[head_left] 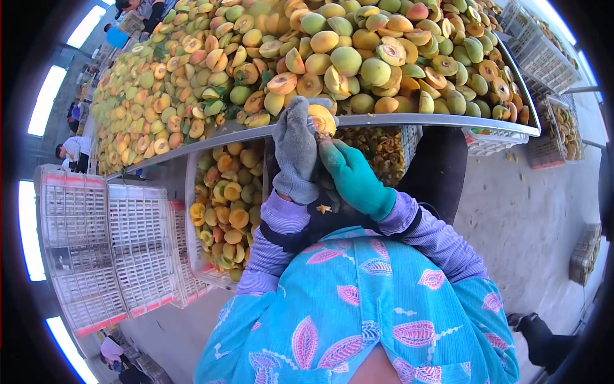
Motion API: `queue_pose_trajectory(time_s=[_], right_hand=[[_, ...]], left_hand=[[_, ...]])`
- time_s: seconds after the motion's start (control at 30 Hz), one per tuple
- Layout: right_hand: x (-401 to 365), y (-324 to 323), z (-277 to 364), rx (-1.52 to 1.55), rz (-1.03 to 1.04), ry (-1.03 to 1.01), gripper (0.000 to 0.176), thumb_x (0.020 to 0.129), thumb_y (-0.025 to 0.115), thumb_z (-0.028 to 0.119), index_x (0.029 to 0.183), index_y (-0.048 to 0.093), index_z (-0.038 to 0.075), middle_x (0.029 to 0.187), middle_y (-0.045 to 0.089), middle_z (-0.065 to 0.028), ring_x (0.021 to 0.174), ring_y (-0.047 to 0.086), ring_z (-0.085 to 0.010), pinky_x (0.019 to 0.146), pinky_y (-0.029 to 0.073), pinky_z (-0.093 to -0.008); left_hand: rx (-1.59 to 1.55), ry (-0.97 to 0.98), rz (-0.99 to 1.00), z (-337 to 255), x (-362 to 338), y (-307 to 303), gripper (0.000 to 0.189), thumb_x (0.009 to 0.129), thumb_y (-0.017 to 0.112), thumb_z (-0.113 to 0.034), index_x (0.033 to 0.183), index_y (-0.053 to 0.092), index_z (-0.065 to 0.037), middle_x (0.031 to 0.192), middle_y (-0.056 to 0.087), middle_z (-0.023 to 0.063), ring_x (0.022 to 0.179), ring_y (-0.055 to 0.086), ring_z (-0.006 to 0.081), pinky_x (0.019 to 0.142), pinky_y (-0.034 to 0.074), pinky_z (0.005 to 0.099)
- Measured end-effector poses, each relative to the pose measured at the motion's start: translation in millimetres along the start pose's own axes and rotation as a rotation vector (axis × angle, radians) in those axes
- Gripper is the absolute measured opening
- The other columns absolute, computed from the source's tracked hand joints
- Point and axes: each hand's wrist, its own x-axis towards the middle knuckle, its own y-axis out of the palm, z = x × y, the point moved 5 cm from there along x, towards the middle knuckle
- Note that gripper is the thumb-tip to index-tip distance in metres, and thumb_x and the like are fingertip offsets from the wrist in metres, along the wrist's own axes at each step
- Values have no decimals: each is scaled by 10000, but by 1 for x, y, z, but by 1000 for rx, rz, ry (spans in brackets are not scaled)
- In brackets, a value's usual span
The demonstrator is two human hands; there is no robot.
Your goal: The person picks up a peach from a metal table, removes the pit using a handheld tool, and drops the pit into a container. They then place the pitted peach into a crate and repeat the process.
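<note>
My left hand (299, 150), in a grey glove, is closed around a yellow-orange fruit half (323, 120) at the metal rim (377, 120) of a large table. Just below the fruit, my right hand (355, 173) in a green glove has its fingers pressed together at the fruit's lower edge; what its fingertips hold, if anything, is hidden. Heaped on the table are halved and whole fruits (345, 61), green, yellow and orange. A small orange scrap (324, 208) shows below my hands.
Below the table's rim, a crate of fruit halves (230, 205) is at the left, with a container of brown scraps (377, 150) near my right hand. Empty white crates (137, 237) stand at the far left. Stacked crates (540, 54) are at the right. Other people (77, 150) are in the background.
</note>
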Motion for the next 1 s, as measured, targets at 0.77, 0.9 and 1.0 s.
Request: queue_pose_trajectory(time_s=[0.77,0.9,1.0], right_hand=[[-18,-34,13,-209,-197,331,212,961,559,208,1003,506,7,701,568,-62,472,533,-131,424,473,-245],[-7,-21,19,-260,-264,350,183,956,547,180,1002,502,9,702,566,-59,485,534,-126,429,475,-243],[0,-17,16,-248,-347,358,207,955,541,169,1070,507,0,717,572,-55,495,532,-116,436,476,-235]], left_hand=[[902,-233,-719,145,-14,-369,329,901,623,-259,1105,646,-1,1107,663,220,987,646,354,893,506,406],[1480,-252,-286,201,34,-373,363,921,556,-328,1137,647,-50,1177,634,237,1099,596,359,958,472,428],[1432,-76,-187,218,42,-366,390,948,482,-375,1095,676,-71,1105,674,195,1048,633,330,952,478,421]])
